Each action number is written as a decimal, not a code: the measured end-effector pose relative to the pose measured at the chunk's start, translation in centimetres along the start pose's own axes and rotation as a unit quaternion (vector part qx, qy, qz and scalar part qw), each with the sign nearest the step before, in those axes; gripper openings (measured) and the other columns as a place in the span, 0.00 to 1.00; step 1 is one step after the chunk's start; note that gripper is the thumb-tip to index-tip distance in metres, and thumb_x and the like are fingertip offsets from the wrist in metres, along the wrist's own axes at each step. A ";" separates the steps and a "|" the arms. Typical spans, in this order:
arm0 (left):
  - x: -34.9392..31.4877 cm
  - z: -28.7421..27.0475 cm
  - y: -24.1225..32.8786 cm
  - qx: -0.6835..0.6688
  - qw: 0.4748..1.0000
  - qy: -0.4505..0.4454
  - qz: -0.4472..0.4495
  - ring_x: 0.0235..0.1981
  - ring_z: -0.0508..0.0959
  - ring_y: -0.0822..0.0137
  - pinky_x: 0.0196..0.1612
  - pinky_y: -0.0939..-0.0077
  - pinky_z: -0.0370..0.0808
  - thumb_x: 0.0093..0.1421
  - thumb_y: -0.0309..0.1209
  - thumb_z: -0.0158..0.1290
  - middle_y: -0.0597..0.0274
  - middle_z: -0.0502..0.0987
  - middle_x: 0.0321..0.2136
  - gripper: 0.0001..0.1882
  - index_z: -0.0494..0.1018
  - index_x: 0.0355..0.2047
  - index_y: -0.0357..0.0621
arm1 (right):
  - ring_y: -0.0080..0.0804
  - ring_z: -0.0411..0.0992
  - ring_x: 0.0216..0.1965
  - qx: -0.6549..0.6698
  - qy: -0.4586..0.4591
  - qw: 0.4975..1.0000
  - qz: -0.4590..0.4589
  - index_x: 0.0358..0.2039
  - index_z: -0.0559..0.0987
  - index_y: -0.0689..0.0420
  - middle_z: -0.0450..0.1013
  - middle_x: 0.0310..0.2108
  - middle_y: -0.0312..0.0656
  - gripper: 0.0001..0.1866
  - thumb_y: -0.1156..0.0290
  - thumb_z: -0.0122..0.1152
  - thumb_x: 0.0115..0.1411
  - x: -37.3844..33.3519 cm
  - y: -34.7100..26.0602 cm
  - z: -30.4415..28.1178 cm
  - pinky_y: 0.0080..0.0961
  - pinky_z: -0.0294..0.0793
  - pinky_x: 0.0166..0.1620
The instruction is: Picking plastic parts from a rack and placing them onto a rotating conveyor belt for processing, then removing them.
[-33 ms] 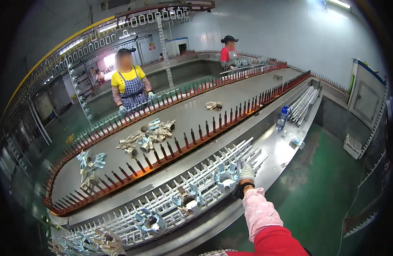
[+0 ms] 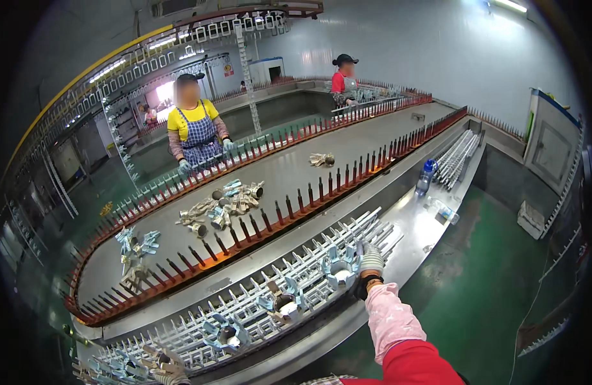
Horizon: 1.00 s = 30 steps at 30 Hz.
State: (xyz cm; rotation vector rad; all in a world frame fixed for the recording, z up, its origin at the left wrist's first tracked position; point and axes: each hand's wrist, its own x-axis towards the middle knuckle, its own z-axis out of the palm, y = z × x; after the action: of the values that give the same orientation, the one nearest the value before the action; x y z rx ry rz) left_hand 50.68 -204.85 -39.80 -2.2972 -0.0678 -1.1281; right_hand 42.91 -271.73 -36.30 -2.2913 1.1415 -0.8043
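My right hand (image 2: pixel 371 258), in a pale striped glove, is curled at the right side of a blue-pronged metal ring (image 2: pixel 339 272). Its fingertips are hidden, so what it grips does not show clearly. Beneath lies a bundle of long metal bars with upright pegs (image 2: pixel 309 277). Along the same bars sit another pronged ring (image 2: pixel 284 304) and a third one (image 2: pixel 227 334). At the lower left edge, my left hand (image 2: pixel 171 374) is beside further pronged rings (image 2: pixel 130 364); its fingers are mostly hidden.
Beyond the bars runs a track of dark upright pins (image 2: pixel 278 210) around a metal table (image 2: pixel 283 165). Piles of metal clamp parts (image 2: pixel 226 204) lie on it. A blue bottle (image 2: pixel 425 178) and more bars (image 2: pixel 458 160) are to the right. Two co-workers (image 2: pixel 198 131) stand across.
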 end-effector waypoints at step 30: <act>6.4 -17.9 13.4 0.643 0.722 -0.025 0.256 0.39 0.71 0.58 0.45 0.61 0.66 0.58 0.41 0.35 0.55 0.70 0.41 0.22 0.63 0.49 0.43 | 0.36 0.68 0.46 -0.381 -0.228 0.846 -0.295 0.51 0.68 0.51 0.70 0.44 0.46 0.21 0.66 0.45 0.56 17.4 12.7 -5.1 0.29 0.66 0.48</act>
State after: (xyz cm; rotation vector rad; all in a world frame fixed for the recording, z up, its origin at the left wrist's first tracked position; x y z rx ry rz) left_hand 45.86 -226.46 -32.82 -0.9488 -0.1606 -0.4054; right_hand 40.93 -293.74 -35.30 -3.3249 0.5605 0.1140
